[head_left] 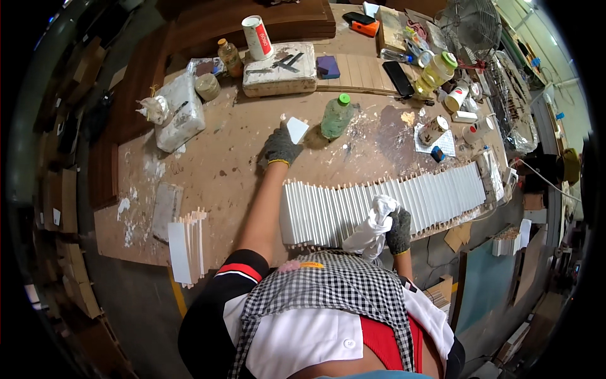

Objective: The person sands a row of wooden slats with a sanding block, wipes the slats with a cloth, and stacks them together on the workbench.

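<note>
My left hand [281,147], in a dark grey work glove, reaches out over the middle of the worktable. Its fingers are closed at the edge of a small white flat piece [297,130] with an angled outline. Close to my body, my right hand [399,232], gloved the same way, grips a bunched white cloth [371,228]. The cloth hangs over the near side of a long row of narrow white strips [328,211], which have bare wood-coloured ends and stand packed side by side. Right of the left hand stands a green bottle [336,117] with a bright green cap.
A stack of white strips [184,251] juts over the table's near left edge. White-spattered blocks [279,74] stand at the back, one bearing a white and red can [257,38]. A yellow-green bottle [434,74], a phone [398,78] and a fan [470,25] are at back right.
</note>
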Demonstrator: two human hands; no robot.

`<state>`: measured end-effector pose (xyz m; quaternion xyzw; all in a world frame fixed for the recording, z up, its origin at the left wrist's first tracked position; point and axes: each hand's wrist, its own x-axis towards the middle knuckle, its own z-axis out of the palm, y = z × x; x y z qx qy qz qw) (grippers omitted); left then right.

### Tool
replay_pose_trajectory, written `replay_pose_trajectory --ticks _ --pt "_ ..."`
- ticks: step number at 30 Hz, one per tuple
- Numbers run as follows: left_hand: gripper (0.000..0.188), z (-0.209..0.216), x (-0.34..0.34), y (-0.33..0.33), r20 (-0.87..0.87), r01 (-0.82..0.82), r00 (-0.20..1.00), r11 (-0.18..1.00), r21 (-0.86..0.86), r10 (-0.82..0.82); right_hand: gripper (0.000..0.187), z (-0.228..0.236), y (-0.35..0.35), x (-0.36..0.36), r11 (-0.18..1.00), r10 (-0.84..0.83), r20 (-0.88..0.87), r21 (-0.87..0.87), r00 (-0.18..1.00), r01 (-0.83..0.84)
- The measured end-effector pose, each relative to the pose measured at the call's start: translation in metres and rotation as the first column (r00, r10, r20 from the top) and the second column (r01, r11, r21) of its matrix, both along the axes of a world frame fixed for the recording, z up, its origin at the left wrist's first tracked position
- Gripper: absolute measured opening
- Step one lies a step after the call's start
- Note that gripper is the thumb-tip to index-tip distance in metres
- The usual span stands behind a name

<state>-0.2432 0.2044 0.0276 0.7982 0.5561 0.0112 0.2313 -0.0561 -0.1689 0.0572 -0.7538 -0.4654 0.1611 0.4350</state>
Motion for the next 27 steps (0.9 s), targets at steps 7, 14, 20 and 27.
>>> replay_pose_trajectory --ticks 7,14,20,27 --pt "0.079 0.000 0.007 -0.013 0.077 -0.039 0.996 0.996 0.074 0.033 0.034 0.001 -0.029 0.006 0.986 -0.120 0.438 -0.053 0.891 0.159" --pt "0.126 -0.001 -0.032 -0.036 -0.217 0.050 0.976 0.993 0.107 -0.025 0.008 -0.023 -0.034 0.013 0.993 -0.105 0.325 -0.019 0.940 0.118" --pt "0.120 0.005 -0.028 -0.027 -0.251 0.071 0.966 0.997 0.003 -0.068 0.039 0.008 -0.009 -0.002 0.982 -0.186 -0.059 -0.002 0.981 0.186" --pt "0.115 0.012 -0.044 -0.037 -0.154 0.015 0.988 0.998 0.057 -0.006 0.036 0.002 -0.013 0.004 0.997 -0.073 0.097 0.021 0.993 0.071"
